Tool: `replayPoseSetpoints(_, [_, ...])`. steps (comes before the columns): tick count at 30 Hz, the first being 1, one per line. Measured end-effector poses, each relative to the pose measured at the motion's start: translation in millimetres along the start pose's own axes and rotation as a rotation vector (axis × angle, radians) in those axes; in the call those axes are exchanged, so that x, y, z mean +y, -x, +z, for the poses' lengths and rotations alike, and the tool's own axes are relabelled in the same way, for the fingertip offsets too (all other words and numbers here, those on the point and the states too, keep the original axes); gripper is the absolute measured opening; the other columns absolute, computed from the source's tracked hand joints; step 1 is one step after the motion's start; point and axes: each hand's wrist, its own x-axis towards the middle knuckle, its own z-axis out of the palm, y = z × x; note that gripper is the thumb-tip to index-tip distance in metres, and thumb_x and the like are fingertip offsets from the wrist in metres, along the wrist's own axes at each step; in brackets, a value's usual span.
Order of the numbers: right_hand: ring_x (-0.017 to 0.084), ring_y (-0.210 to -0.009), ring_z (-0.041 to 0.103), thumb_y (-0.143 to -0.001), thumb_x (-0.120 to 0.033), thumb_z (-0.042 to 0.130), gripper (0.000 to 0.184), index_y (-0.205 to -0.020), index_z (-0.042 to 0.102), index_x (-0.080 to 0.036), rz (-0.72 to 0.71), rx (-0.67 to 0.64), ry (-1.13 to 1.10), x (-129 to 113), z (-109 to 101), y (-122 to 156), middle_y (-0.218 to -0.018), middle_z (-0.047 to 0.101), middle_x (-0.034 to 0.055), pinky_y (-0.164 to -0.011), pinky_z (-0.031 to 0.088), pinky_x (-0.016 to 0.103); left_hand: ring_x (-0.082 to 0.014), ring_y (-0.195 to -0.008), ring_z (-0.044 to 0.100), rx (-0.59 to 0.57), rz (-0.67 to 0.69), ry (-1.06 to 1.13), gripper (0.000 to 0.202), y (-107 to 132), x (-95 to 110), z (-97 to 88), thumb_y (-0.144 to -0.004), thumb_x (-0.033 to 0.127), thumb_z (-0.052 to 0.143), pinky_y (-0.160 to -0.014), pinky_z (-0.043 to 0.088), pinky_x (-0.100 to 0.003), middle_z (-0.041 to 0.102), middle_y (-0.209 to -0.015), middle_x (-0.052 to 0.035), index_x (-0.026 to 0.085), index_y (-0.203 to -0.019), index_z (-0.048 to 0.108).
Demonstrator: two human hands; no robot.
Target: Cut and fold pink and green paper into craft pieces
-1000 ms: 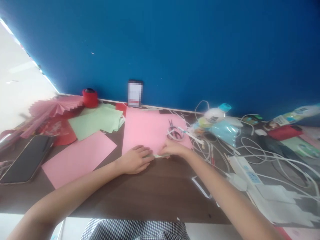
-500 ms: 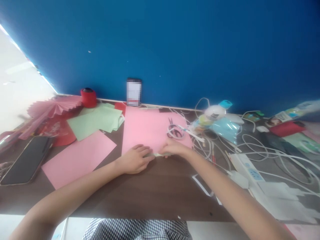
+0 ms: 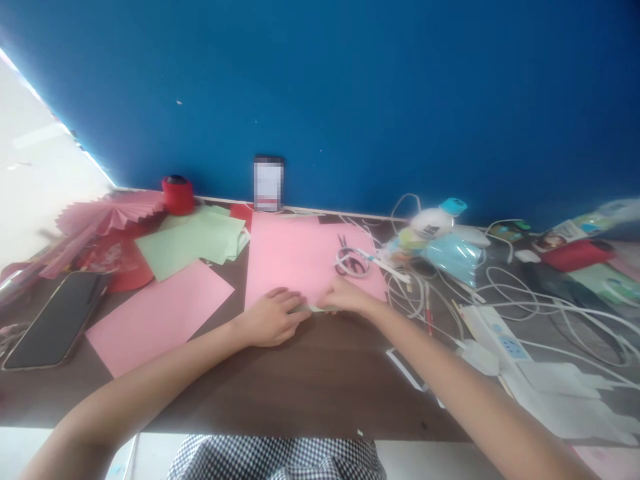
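Note:
A large pink paper (image 3: 285,257) lies flat on the brown desk in front of me. On its near edge rests my left hand (image 3: 274,319), palm down with the fingers stretched out. My right hand (image 3: 345,297) is closed at the same edge, to the right, with the thumb and curled fingers pinching the paper there. A narrow pale green edge (image 3: 315,309) shows between the two hands; what it belongs to is partly hidden. Just beyond the right hand, scissors (image 3: 345,253) lie on the pink paper with a white cable across them.
To the left are a second pink sheet (image 3: 160,320), green sheets (image 3: 195,243), a dark phone (image 3: 55,323), a pleated pink paper fan (image 3: 110,212) and a red roll (image 3: 177,195). Another phone (image 3: 269,183) leans on the blue wall. White cables and a power strip (image 3: 500,337) crowd the right.
Both hands keep almost the same place at the near edge of the pink paper. The whole view has shifted very slightly; no object has visibly moved on the desk.

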Motion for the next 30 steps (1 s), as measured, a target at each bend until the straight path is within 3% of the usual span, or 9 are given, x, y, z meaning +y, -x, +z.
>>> replayPoseSetpoints(6, [0.01, -0.049, 0.052, -0.058, -0.018, 0.058, 0.011, -0.047, 0.059, -0.014, -0.027, -0.054, -0.036, 1, -6, 3, -0.044, 0.056, -0.0008, -0.05, 0.039, 0.019, -0.0264, -0.113, 0.044, -0.004, -0.004, 0.001, 0.036, 0, 0, 0.8, -0.084, 0.027, 0.041, -0.098, 0.031, -0.043, 0.048, -0.126, -0.0101, 0.02, -0.119, 0.048])
replayPoseSetpoints(16, [0.009, -0.044, 0.051, -0.056, -0.015, 0.057, 0.012, -0.044, 0.057, -0.014, 0.019, -0.032, 0.011, -5, -3, 2, -0.041, 0.054, -0.0022, -0.045, 0.037, 0.018, -0.0253, -0.114, 0.043, -0.021, -0.009, -0.033, 0.036, 0, 0, 0.2, -0.085, 0.028, 0.04, -0.099, 0.031, -0.042, 0.047, -0.127, -0.0089, 0.021, -0.12, 0.047])
replayPoseSetpoints(30, [0.011, -0.045, 0.054, -0.054, -0.016, 0.056, 0.009, -0.045, 0.057, -0.014, 0.017, 0.013, 0.025, 6, 4, -7, -0.042, 0.054, -0.0009, -0.044, 0.04, 0.018, -0.0247, -0.114, 0.043, -0.028, -0.014, -0.038, 0.036, 0, 0, 0.4, -0.086, 0.029, 0.039, -0.099, 0.03, -0.041, 0.047, -0.126, -0.0087, 0.021, -0.12, 0.046])
